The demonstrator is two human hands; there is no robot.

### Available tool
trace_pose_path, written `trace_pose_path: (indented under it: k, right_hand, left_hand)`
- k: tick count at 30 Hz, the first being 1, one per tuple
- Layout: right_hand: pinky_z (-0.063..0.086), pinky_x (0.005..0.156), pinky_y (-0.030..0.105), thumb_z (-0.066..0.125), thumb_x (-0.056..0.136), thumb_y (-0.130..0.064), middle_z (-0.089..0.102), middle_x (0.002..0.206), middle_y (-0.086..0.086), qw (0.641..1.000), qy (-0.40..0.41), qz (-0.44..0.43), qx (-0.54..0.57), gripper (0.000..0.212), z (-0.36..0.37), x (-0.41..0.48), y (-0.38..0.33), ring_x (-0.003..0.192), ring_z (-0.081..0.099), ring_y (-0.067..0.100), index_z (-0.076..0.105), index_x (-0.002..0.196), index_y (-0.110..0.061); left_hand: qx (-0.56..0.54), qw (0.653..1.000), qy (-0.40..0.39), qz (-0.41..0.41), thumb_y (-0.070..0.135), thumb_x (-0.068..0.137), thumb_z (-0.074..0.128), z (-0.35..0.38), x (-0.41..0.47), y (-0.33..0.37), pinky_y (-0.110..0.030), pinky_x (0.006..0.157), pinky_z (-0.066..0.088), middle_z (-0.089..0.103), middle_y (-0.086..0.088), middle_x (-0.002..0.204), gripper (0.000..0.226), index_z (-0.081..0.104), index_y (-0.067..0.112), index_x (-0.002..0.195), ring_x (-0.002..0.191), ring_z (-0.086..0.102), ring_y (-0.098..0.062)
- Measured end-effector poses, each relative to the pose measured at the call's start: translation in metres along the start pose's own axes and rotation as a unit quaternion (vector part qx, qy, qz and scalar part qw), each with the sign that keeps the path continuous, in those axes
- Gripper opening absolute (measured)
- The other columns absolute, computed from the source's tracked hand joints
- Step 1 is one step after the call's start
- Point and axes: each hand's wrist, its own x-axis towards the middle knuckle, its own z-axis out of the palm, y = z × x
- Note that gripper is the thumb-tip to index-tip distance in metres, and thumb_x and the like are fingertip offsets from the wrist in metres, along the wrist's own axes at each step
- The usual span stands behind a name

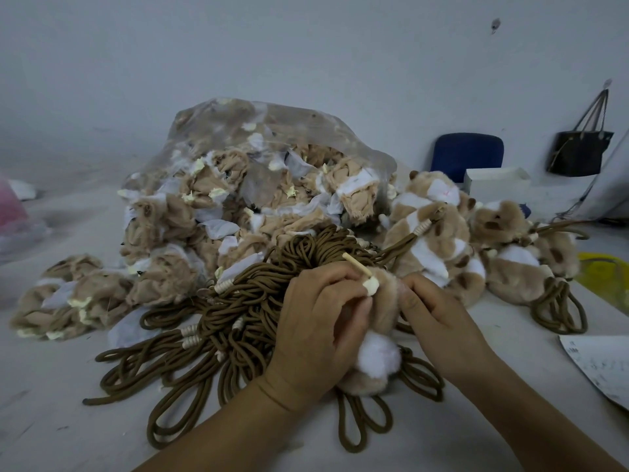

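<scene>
Left hand [316, 321], pinching a stick [355, 264], and right hand [432, 315] grip a plush toy [377, 338] over heaped cords [221, 318].

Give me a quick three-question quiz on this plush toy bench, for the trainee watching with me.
1. Multiple choice: both the left hand and the right hand hold the plush toy. What else does the left hand pinch?
A) scissors
B) a pale wooden stick
C) a marker pen
2. True or false: the brown cord loops are packed inside the clear plastic bag.
3. Fill in: the chair by the wall is ____.

Key: 1 B. 2 false: the loops lie on the table in front of the bag. 3 blue.
</scene>
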Motion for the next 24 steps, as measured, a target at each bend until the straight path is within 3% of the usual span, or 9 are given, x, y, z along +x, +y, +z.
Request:
trace_pose_path:
  k: [4,7,9,13,16,19,21,24]
  right_hand:
    - [0.040,0.055,0.008,0.043,0.089,-0.039,0.058,0.069,-0.017,0.999,-0.028,-0.014,-0.010,0.018,-0.001,-0.001,-0.002,0.063,0.052,-0.003,0.055,0.075,-0.039]
    - [0.041,0.060,0.011,0.044,0.089,-0.040,0.060,0.079,-0.018,0.998,-0.041,-0.030,-0.041,0.014,0.000,-0.001,-0.003,0.073,0.056,0.001,0.056,0.085,-0.035]
    - [0.041,0.059,0.013,0.044,0.090,-0.040,0.059,0.080,-0.017,0.997,-0.036,-0.044,-0.056,0.014,-0.001,-0.001,-0.002,0.072,0.056,0.004,0.057,0.087,-0.033]
    - [0.034,0.059,0.021,0.048,0.093,-0.036,0.053,0.074,-0.011,0.988,-0.019,-0.057,-0.143,0.018,-0.009,0.002,0.005,0.068,0.049,0.010,0.051,0.076,-0.030]
    - [0.032,0.054,0.025,0.045,0.089,-0.035,0.048,0.061,-0.010,0.971,-0.007,-0.060,-0.231,0.021,-0.019,0.006,0.014,0.061,0.048,0.009,0.045,0.068,-0.033]
    - [0.036,0.050,0.027,0.042,0.091,-0.039,0.050,0.059,-0.009,0.955,-0.003,-0.025,-0.297,0.024,-0.029,0.009,0.026,0.060,0.050,0.005,0.048,0.068,-0.032]
    - [0.036,0.049,0.027,0.043,0.093,-0.039,0.051,0.058,-0.005,0.957,0.020,0.037,-0.285,0.030,-0.036,0.012,0.033,0.061,0.051,0.007,0.050,0.068,-0.025]
    - [0.036,0.047,0.023,0.045,0.092,-0.047,0.051,0.055,-0.006,0.977,0.073,0.106,-0.172,0.038,-0.033,0.013,0.024,0.054,0.050,0.007,0.047,0.066,-0.020]
  left_hand:
    - [-0.057,0.985,-0.054,-0.157,0.039,0.083,0.059,0.001,0.002,-0.001,-0.041,0.091,0.048,0.048,0.028,0.110,0.032,0.057,0.028,0.112,0.108,0.049,-0.005]
    - [0.003,0.995,-0.036,-0.095,0.028,0.089,0.056,-0.001,0.004,-0.005,-0.037,0.078,0.045,0.049,0.019,0.093,0.013,0.061,0.017,0.092,0.091,0.047,-0.007]
    - [0.015,0.998,0.001,-0.056,0.021,0.092,0.057,-0.002,0.006,-0.006,-0.035,0.077,0.046,0.048,0.010,0.099,0.004,0.055,0.018,0.093,0.090,0.049,-0.012]
    - [0.045,0.998,0.051,-0.003,0.019,0.092,0.058,-0.004,0.007,-0.007,-0.042,0.070,0.050,0.042,0.002,0.103,0.011,0.048,0.018,0.097,0.088,0.049,-0.019]
    - [0.054,0.997,0.045,0.027,0.014,0.089,0.060,-0.003,0.005,-0.008,-0.045,0.066,0.048,0.040,0.001,0.100,0.014,0.048,0.016,0.095,0.086,0.046,-0.019]
    - [0.046,0.998,0.051,0.014,0.011,0.088,0.056,-0.005,0.006,-0.009,-0.042,0.067,0.048,0.041,0.001,0.099,0.012,0.047,0.016,0.094,0.086,0.045,-0.018]
    - [0.035,0.997,0.065,-0.008,0.008,0.087,0.054,-0.008,0.007,-0.012,-0.042,0.070,0.048,0.043,-0.001,0.100,0.012,0.049,0.017,0.094,0.087,0.047,-0.021]
    - [0.039,0.998,0.055,-0.002,0.008,0.088,0.055,-0.006,0.006,-0.014,-0.044,0.072,0.049,0.050,-0.012,0.093,0.012,0.051,0.016,0.096,0.087,0.049,-0.024]
